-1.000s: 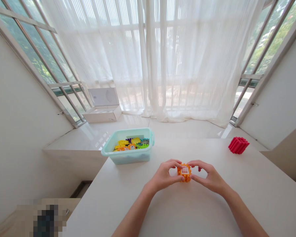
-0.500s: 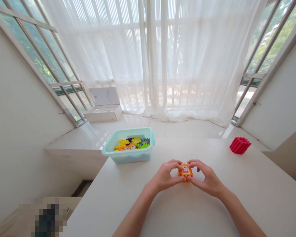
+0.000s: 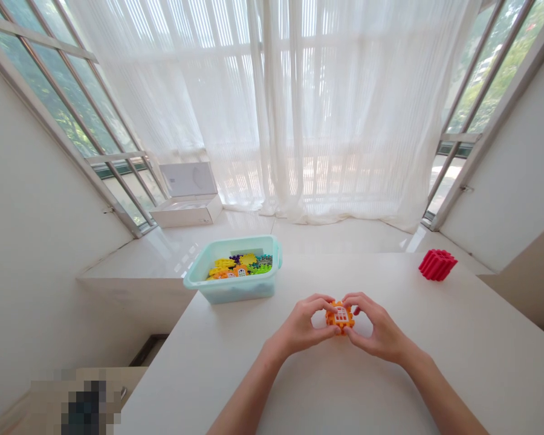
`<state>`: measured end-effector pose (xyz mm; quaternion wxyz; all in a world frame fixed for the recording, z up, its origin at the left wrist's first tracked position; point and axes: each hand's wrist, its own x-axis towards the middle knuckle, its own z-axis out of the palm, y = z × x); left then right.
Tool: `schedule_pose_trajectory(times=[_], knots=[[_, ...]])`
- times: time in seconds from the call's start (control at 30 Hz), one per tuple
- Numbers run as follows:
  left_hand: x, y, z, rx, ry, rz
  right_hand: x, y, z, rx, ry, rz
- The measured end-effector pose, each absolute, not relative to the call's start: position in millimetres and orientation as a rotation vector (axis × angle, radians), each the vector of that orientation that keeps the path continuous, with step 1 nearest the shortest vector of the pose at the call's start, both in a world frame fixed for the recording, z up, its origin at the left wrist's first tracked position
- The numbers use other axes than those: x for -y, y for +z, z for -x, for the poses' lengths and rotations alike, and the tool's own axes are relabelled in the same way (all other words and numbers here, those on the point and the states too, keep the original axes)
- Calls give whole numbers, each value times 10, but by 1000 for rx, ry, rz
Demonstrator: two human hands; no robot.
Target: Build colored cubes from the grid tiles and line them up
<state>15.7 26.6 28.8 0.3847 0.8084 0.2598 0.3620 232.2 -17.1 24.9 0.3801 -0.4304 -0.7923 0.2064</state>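
Both of my hands meet over the middle of the white table (image 3: pixel 299 393). Between them is a small orange toy block piece (image 3: pixel 340 316) with a white window panel facing me. My left hand (image 3: pixel 301 325) pinches its left side with fingers curled. My right hand (image 3: pixel 377 327) grips its right side, fingers wrapped over the top. The piece sits just above or on the tabletop; I cannot tell which.
A pale green plastic tub (image 3: pixel 236 276) holding several coloured toy pieces stands at the table's far left edge. A red block cube (image 3: pixel 437 264) rests at the far right. An open white box (image 3: pixel 188 199) lies on the window ledge by the curtain.
My right hand has closed in tighter around the orange piece, fingers now curled over its top. The left hand has barely moved.
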Motion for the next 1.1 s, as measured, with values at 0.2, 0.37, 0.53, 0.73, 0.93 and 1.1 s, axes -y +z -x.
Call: schedule_pose_trajectory(times=[0.2, 0.37, 0.53, 0.73, 0.93, 1.1], knots=[[-281, 261, -146, -658, 925, -2055, 166, 235, -2329, 2030, 536, 1102], [-289, 248, -143, -655, 905, -2031, 151, 225, -2327, 2027, 530, 1098], [-286, 234, -160, -641, 911, -1991, 146, 212, -2342, 2014, 531, 1086], [-282, 217, -177, -653, 898, -1995, 128, 197, -2351, 2001, 525, 1080], [-279, 239, -178, -659, 881, -2036, 126, 201, -2349, 2002, 532, 1086], [-282, 219, -180, -645, 911, -2054, 126, 201, -2349, 1996, 534, 1093]])
